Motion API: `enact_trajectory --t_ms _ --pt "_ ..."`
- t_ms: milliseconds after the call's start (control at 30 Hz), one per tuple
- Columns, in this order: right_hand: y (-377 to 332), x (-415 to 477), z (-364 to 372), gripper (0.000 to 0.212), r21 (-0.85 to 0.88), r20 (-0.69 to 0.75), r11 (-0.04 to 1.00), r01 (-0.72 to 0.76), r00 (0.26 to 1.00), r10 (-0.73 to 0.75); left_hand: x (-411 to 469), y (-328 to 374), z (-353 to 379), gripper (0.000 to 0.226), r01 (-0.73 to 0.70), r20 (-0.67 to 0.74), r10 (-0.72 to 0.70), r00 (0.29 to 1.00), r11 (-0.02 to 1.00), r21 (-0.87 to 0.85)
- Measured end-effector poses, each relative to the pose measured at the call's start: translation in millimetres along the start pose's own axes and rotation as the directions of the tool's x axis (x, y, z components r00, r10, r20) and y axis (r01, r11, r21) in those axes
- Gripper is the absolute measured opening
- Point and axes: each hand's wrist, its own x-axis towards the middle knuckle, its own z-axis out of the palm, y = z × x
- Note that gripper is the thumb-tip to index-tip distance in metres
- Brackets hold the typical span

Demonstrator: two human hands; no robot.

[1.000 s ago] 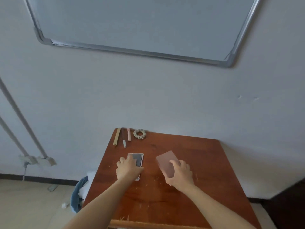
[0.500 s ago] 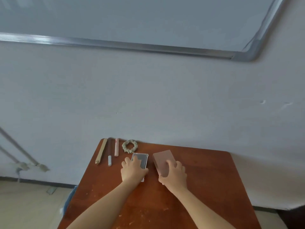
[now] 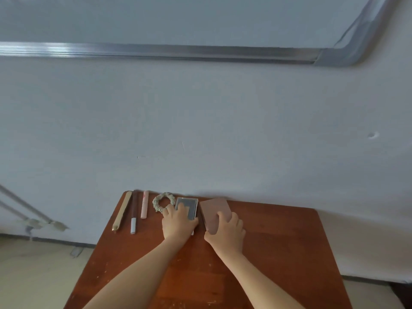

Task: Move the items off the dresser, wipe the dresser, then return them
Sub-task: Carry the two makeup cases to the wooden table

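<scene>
a: item 1, grey flat case (image 3: 189, 206). where is it, and how is it held?
b: under the left hand (image 3: 179, 221). the fingers lie over its top face, thumb along the side nearer the other hand. a flat press, not a pinch. its far end shows beyond the fingertips, close to the wall.
a: item 2?
b: pink flat case (image 3: 214, 210), in the right hand (image 3: 226, 233). the fingers wrap its near corner, thumb on the opposite edge: a narrow hold on the case. its far end juts past the knuckles, turned a little off square to item 1.
a: other stock on the dresser (image 3: 278, 241)?
b: 4 pieces, all outboard of the left hand: scrunchie (image 3: 163, 201), touching the little finger or just beside it, cannot tell which. then pink pen (image 3: 144, 207), brown pen with white cap (image 3: 133, 212), gold pen (image 3: 121, 211).
a: step, as judged?
b: seating the 2 cases in the back row, so probably the return stage, near its end.
a: handling notes?
b: slide, do not lift. steer the little finger clear of the scrunchie. square the pink case to the grey one, apart, not overlapping. raise the fingers straight up on release, since thin cases likely skate on smooth wood.
</scene>
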Motion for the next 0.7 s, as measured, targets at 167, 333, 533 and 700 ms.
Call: enact_trajectory --t_ms 167,333,533,700 --pt "-4.2 3.6 2.8 0.066 -0.010 -0.003 1.000 0.002 1.000 -0.002 7.2 -2.0 9.5 0.053 -0.003 -0.079 0.004 0.997 1.000 0.011" --pt "-3.3 3.1 6.4 0.063 -0.023 -0.026 1.000 0.017 0.999 -0.018 4.4 -3.3 11.5 0.052 -0.046 -0.119 0.056 0.991 0.995 0.088" --pt "-15.3 5.5 13.2 0.047 0.005 -0.070 0.998 0.056 0.996 -0.056 -5.1 -22.8 0.4 0.046 -0.179 -0.054 0.187 0.981 0.976 0.127" --pt "-21.7 4.9 15.2 0.046 -0.053 -0.076 0.998 0.032 0.996 -0.036 -8.7 -43.0 -10.4 0.045 -0.273 0.006 0.275 0.962 0.952 0.137"
